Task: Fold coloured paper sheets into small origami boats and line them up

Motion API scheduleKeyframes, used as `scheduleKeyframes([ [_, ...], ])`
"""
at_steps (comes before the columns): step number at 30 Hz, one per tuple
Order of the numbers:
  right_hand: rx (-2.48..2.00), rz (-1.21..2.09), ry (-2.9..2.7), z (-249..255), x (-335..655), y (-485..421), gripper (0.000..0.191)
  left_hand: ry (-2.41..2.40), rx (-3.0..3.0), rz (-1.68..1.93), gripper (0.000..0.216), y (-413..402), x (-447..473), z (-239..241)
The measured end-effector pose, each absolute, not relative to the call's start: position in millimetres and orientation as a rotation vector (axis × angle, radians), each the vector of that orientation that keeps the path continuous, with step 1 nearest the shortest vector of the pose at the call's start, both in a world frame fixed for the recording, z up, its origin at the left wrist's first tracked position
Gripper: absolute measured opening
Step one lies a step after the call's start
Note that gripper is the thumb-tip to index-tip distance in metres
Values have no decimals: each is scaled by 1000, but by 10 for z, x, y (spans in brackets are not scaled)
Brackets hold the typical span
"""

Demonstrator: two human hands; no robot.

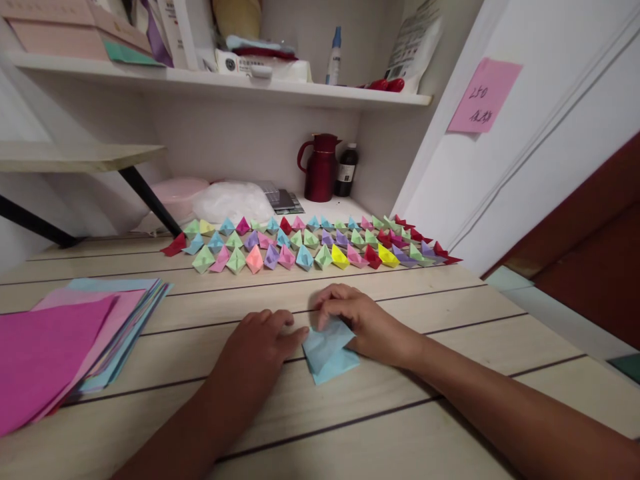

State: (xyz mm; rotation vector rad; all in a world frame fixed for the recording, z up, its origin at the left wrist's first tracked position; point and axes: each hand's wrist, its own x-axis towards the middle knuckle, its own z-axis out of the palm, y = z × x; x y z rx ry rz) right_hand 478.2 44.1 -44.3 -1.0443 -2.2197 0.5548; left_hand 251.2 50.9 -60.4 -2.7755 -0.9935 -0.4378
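A small folded piece of light blue paper [327,353] lies on the wooden table [400,427] in front of me. My left hand [260,347] rests with curled fingers on the table, its fingertips pressing the paper's left edge. My right hand [357,320] is closed over the paper's upper right part, pinching a fold. Beyond the hands stand rows of several small folded paper boats [310,247] in green, pink, blue, purple, yellow and red.
A stack of coloured paper sheets [70,347], magenta on top, lies at the table's left. At the back stand a dark red jug [320,167], a dark bottle [347,170] and a white plastic bag [233,202]. A pink note [484,95] sticks to the right wall.
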Motion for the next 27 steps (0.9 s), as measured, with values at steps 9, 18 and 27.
scheduleKeyframes([
  [9,-1170,218,-2428,-456,4681,386,13,-1312,-2683,-746,34,510,2397,-522],
  [18,-1148,301,-2421,-514,4615,371,36,-1190,-2991,-807,22,504,2423,-488],
  [27,-1056,573,-2414,-366,4854,416,32,-910,-2874,-557,30,521,2387,-516],
])
